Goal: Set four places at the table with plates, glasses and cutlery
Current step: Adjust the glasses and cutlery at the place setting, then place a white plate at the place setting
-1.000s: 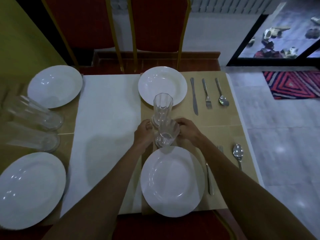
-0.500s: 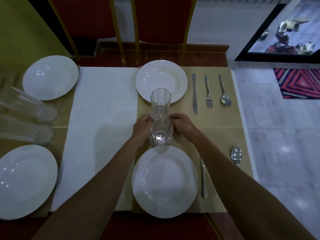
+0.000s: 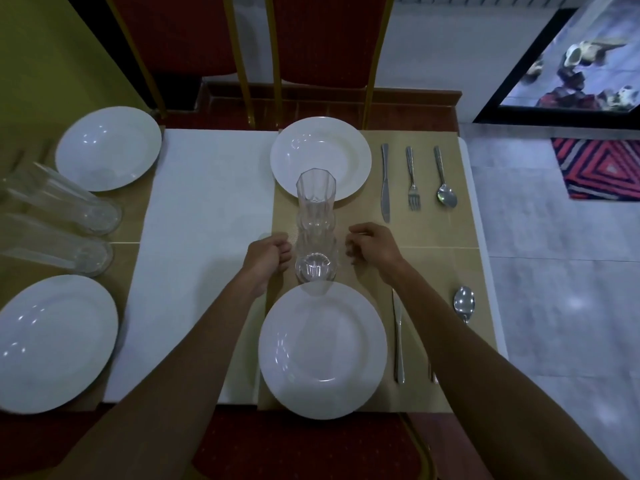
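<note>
Bottom centre: near plate (image 3: 322,351). Just above its rim, near glass (image 3: 316,268), upright, flanked by left hand (image 3: 268,252) and right hand (image 3: 372,244), both loosely curled, gripping nothing. Beyond, far glass (image 3: 316,199) before far plate (image 3: 320,150).

Two red chairs with golden frames, one to the left (image 3: 173,36) and one to the right (image 3: 329,39), stand at the far side. A white runner (image 3: 207,220) lies across the middle. On the right is a grey tiled floor (image 3: 554,271) with a red striped rug (image 3: 602,168). Shoes (image 3: 581,57) lie beyond a dark door frame.
</note>
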The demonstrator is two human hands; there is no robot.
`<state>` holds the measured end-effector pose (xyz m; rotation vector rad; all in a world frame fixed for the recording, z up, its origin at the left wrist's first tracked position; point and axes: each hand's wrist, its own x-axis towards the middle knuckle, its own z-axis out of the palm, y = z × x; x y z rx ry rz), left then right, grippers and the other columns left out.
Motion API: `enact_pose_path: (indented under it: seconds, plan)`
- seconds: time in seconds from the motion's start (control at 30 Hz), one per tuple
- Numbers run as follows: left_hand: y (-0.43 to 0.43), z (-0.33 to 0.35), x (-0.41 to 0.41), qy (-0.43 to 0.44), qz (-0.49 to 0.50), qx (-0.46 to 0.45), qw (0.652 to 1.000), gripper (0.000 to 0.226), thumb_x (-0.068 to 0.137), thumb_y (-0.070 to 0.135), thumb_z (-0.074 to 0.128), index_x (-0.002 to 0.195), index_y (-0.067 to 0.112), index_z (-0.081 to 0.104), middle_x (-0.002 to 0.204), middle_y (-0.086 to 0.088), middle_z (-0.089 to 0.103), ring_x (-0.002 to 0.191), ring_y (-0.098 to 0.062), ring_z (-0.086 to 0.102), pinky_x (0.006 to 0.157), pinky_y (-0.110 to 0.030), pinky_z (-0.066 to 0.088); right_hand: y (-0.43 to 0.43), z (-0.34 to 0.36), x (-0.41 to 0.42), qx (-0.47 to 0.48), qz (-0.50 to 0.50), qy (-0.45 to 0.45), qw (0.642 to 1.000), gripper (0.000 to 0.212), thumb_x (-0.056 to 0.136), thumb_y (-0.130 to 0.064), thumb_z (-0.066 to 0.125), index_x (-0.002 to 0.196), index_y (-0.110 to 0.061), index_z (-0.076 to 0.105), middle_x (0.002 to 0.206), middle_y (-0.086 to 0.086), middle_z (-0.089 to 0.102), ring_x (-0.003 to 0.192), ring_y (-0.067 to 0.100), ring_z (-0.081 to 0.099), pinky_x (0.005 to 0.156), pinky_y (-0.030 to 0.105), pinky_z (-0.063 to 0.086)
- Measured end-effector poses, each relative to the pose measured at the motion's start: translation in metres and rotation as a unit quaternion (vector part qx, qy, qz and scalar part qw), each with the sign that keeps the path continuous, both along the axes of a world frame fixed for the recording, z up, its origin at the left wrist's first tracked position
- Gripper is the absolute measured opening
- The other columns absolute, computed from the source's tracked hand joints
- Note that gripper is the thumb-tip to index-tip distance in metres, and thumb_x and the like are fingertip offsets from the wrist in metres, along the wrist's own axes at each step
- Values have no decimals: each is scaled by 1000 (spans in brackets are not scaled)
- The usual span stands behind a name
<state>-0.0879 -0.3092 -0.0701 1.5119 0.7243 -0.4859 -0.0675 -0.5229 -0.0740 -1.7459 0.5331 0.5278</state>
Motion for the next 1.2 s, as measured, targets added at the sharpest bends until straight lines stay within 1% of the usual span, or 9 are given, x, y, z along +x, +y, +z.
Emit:
enact_pose_path:
  seconds: [0.1, 0.23, 0.37, 0.47, 0.57, 0.73, 0.9, 1.03, 1.2]
  plan:
    - [9, 3, -17, -2, 41, -8, 999, 25, 96, 1, 45, 89, 13, 65, 86, -14, 55, 79, -24, 47, 70, -35, 42, -8, 16, -12, 15, -43, -18, 999, 20, 95, 1, 57, 113, -2, 65, 84, 13, 67, 71, 25, 63, 58, 32, 57]
    - [21, 5, -43, -2, 56, -10, 998, 24, 94, -1, 47, 96, 12, 67, 84, -11, 62, 78, -24, 53, 68, -34, 44, -9, 36, -42, 17, -82, -33, 996, 18, 95, 0, 56, 105, -6, 69, 88, 8, 71, 69, 17, 62, 55, 23, 53]
    - [33, 12, -74, -11, 45, -6, 999, 27, 92, -4, 48, 100, 11, 69, 89, -11, 67, 78, -23, 58, 77, -37, 48, 6, 43, -79, 12, -57, -18, 998, 17, 94, 0, 54, 99, -8, 68, 86, 7, 71, 58, 12, 62, 53, 24, 47]
    - [51, 18, -95, -18, 49, -11, 999, 21, 93, 0, 54, 105, 11, 68, 97, -12, 71, 84, -21, 65, 85, -37, 55, 25, 45, -100, 9, -36, -10, 999, 16, 92, 1, 55, 97, -8, 68, 87, 11, 72, 58, 15, 62, 53, 26, 45]
    - [74, 20, -111, -22, 49, -11, 998, 23, 95, 5, 54, 112, 11, 68, 103, -8, 74, 87, -20, 69, 82, -33, 55, 53, 54, -119, -2, 9, -4, 1000, 18, 93, 0, 54, 99, -8, 69, 89, 10, 73, 62, 17, 64, 56, 26, 47]
    - [111, 33, -137, -29, 47, -9, 998, 23, 97, 8, 51, 112, 13, 67, 104, -6, 74, 94, -22, 70, 90, -39, 56, 118, 61, -153, 7, 109, 15, 994, 18, 98, -8, 54, 107, -9, 69, 97, 8, 75, 72, 17, 69, 63, 26, 54]
    - [166, 39, -168, -37, 65, -4, 997, 21, 96, 9, 54, 111, 14, 68, 101, -3, 75, 94, -21, 71, 86, -35, 56, 194, 53, -181, 3, 165, 31, 986, 16, 98, -11, 56, 108, -6, 68, 93, 7, 73, 65, 15, 66, 57, 23, 52]
    - [218, 43, -198, -34, 97, 16, 995, 20, 97, 11, 53, 111, 15, 67, 100, 0, 74, 97, -20, 70, 86, -33, 56, 248, 45, -199, 6, 221, 28, 975, 12, 99, -20, 59, 100, -11, 68, 94, 7, 75, 68, 16, 70, 64, 29, 55]
    - [278, 48, -234, -45, 158, 38, 986, 20, 97, 11, 53, 109, 15, 68, 100, -3, 74, 91, -18, 70, 84, -35, 57, 303, 46, -212, 7, 263, 22, 964, 15, 99, -20, 58, 103, -8, 68, 97, 10, 75, 68, 17, 70, 63, 28, 56]
